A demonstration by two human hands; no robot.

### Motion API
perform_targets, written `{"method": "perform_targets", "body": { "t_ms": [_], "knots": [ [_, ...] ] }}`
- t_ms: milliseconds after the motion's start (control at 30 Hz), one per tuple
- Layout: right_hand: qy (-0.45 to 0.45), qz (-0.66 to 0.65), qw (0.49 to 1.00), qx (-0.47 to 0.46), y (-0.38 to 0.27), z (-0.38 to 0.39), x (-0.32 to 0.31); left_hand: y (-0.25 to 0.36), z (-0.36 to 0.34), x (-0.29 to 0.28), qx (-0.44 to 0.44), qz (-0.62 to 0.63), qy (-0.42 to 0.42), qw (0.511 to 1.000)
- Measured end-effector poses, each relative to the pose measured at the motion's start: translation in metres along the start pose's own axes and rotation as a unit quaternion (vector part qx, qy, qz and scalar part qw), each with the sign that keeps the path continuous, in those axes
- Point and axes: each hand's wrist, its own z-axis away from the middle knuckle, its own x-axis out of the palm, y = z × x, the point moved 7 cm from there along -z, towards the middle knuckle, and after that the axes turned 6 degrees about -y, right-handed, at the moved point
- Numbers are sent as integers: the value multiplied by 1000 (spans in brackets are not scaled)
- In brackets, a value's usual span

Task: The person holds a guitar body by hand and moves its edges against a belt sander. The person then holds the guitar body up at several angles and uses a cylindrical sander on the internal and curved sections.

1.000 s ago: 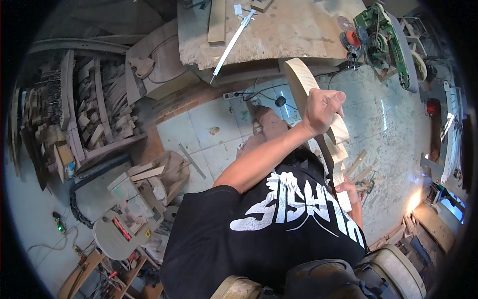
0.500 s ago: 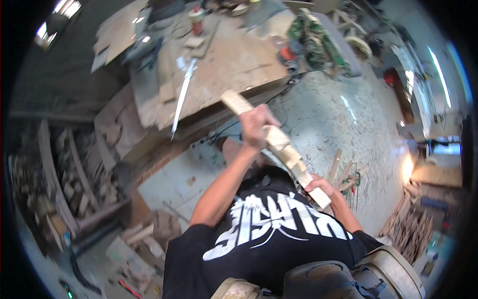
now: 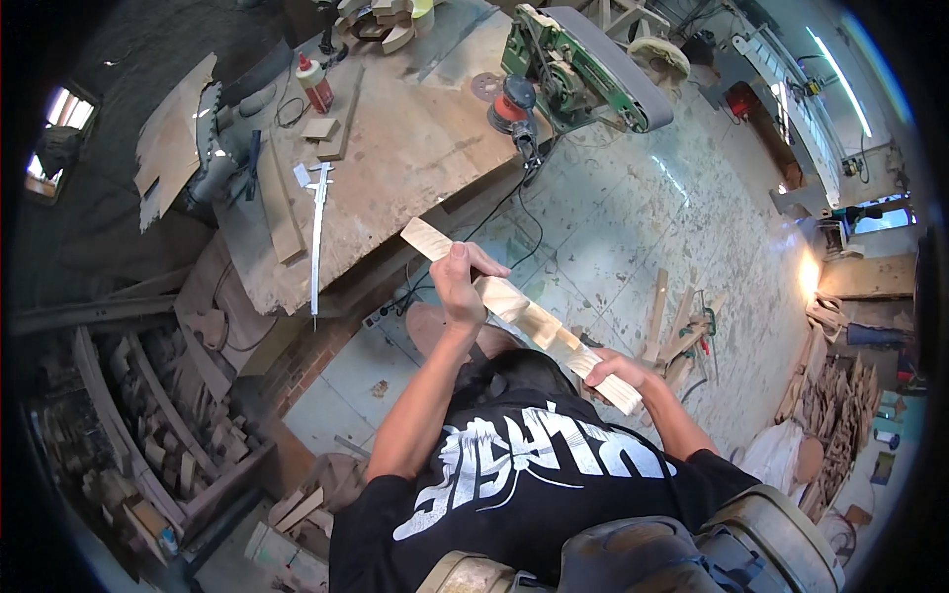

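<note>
The left hand (image 3: 461, 287) covers a stretch of the pale wooden strip (image 3: 524, 314), and the right hand (image 3: 611, 368) hides part of its near end. The person's legs are out of sight beneath the black shirt (image 3: 539, 474). Offcuts in the rack (image 3: 129, 415) blur together near the dark rim.

Pale matt wooden strip (image 3: 519, 311), rough-sawn

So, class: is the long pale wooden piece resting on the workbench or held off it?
Held off: both hands grip the long pale wooden piece.
</note>
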Motion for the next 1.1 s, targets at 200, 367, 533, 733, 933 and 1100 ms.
{"method": "perform_targets", "body": {
  "t_ms": [200,367,533,733,933,1100],
  "knots": [
    [-29,143,988,43,-5,17,-6,7,9,64,11,-79,-40,996],
    [92,321,939,-85,-10,37,-35,10,11,120,39,-117,-89,988],
    [119,292,943,-109,-12,77,-82,-11,6,184,55,-89,-126,987],
    [155,250,952,-88,-7,139,-164,-105,-31,146,91,-200,195,956],
    [186,230,955,-31,-4,183,-215,-334,-39,161,-454,-46,88,886],
    [214,208,954,-11,-18,187,-232,-419,-44,225,-449,196,62,869]
  ]
}}
